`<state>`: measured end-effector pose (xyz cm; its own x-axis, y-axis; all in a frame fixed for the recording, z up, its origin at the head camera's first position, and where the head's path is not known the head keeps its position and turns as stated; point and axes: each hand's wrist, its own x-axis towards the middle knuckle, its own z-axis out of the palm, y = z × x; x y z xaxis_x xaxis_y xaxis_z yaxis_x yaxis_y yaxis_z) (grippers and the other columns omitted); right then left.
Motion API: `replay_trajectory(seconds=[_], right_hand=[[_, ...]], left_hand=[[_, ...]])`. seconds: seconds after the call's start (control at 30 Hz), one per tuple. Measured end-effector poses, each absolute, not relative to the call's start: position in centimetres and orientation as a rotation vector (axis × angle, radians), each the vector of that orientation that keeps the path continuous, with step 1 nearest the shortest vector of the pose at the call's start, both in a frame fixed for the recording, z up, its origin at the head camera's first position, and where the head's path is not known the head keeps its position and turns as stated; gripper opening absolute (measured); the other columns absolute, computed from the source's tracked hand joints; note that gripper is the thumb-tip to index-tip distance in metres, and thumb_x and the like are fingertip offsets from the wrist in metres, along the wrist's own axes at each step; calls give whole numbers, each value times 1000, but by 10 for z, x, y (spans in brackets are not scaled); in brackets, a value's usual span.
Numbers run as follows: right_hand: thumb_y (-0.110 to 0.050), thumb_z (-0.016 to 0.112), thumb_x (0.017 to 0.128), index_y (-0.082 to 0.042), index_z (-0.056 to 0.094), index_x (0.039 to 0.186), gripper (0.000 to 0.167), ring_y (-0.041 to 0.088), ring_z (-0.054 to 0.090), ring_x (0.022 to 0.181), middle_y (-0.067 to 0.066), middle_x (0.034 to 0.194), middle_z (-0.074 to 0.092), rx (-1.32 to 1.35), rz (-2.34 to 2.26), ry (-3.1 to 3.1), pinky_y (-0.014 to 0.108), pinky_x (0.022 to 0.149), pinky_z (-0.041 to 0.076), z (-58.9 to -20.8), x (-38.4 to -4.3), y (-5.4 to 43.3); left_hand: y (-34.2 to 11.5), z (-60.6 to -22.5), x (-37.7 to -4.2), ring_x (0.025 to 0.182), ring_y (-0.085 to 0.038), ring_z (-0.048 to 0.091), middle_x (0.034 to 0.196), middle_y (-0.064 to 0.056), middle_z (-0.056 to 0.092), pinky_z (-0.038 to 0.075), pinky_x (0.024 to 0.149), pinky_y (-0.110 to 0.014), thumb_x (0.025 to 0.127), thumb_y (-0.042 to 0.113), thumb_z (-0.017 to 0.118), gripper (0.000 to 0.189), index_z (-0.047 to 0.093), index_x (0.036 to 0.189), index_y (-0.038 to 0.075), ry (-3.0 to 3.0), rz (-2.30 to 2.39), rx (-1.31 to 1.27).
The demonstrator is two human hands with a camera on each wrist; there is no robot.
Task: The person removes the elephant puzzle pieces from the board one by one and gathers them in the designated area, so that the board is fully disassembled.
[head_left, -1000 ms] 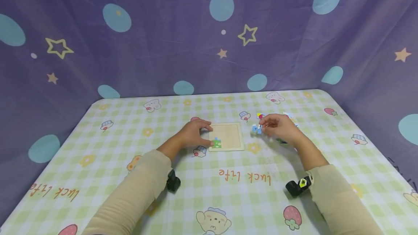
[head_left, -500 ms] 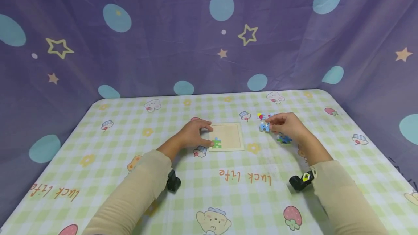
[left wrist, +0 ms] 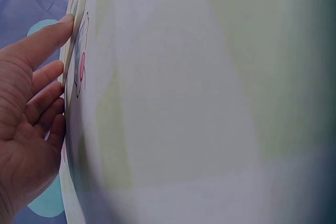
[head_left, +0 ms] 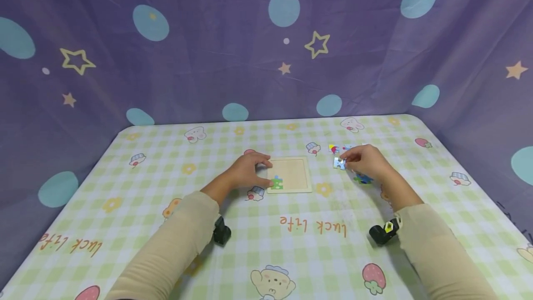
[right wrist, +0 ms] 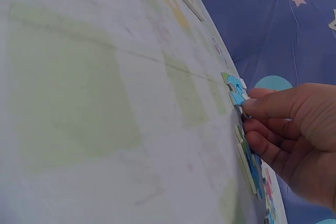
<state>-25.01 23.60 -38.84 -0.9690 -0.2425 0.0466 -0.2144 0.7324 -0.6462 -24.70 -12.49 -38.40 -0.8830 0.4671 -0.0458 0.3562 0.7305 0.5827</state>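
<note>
In the head view, my left hand (head_left: 246, 171) rests at the left edge of a shallow wooden puzzle tray (head_left: 309, 179). Its thumb touches the near left part by a green puzzle piece (head_left: 276, 183) lying inside; the other fingertips lie along the rim, thumb and index apart. In the left wrist view, the left hand (left wrist: 37, 103) meets the tray's edge with its fingertips. To the right of the tray, my right hand (head_left: 366, 161) pinches a light-blue puzzle piece (head_left: 339, 163) between thumb and fingers. In the right wrist view, the blue piece (right wrist: 237, 90) sits at the thumb tip.
A yellow-and-red puzzle piece (head_left: 333, 148) lies behind the right fingers, and a blue-green piece (head_left: 363, 178) below the hand. More pieces are partly hidden by the right hand. A checked tablecloth (head_left: 233, 253) covers the table, and a purple curtain (head_left: 200, 78) hangs behind it.
My right hand has moved right with the light-blue piece, away from the tray, then almost stopped; the piece has changed its angle slightly. My left hand has kept its place at the tray.
</note>
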Motion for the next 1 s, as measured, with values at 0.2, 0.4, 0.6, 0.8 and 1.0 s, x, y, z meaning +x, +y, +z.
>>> replay_trajectory(seconds=[0.2, 0.4, 0.6, 0.8, 1.0], right_hand=[[-4, 72, 86, -1, 74, 105, 20, 20, 62, 80, 6, 88, 70, -382, -1042, 2908, 35, 72, 50, -391, -249, 235], [-4, 73, 85, 0, 74, 105, 20, 20, 61, 79, 6, 88, 70, -371, -1055, 2910, 35, 72, 49, -392, -248, 236], [-5, 73, 86, 0, 73, 108, 23, 20, 60, 80, 8, 89, 69, -368, -1114, 2905, 31, 70, 49, -392, -245, 236], [-9, 71, 90, -3, 71, 114, 25, 22, 60, 86, 11, 98, 68, -295, -1283, 2827, 27, 68, 51, -390, -239, 234], [-11, 72, 89, -4, 72, 112, 24, 20, 60, 87, 11, 104, 68, -277, -1378, 2799, 24, 65, 50, -387, -236, 230]], left_hand=[[-125, -384, -246, 132, -24, 45, 141, -2, 53, 34, 110, -38, 73, 30, 87, 49, 70, 115, 12, 2743, 862, 668], [-125, -383, -246, 132, -24, 44, 141, -2, 53, 34, 110, -39, 73, 31, 87, 49, 70, 115, 12, 2746, 855, 657], [-124, -384, -247, 133, -23, 43, 142, -2, 53, 33, 111, -38, 73, 31, 87, 50, 70, 116, 12, 2741, 849, 645], [-125, -383, -246, 133, -24, 44, 142, -3, 53, 33, 111, -38, 74, 30, 87, 49, 70, 116, 11, 2743, 844, 663], [-124, -382, -246, 132, -24, 44, 141, -4, 53, 33, 111, -38, 74, 29, 87, 49, 70, 116, 10, 2746, 850, 664]])
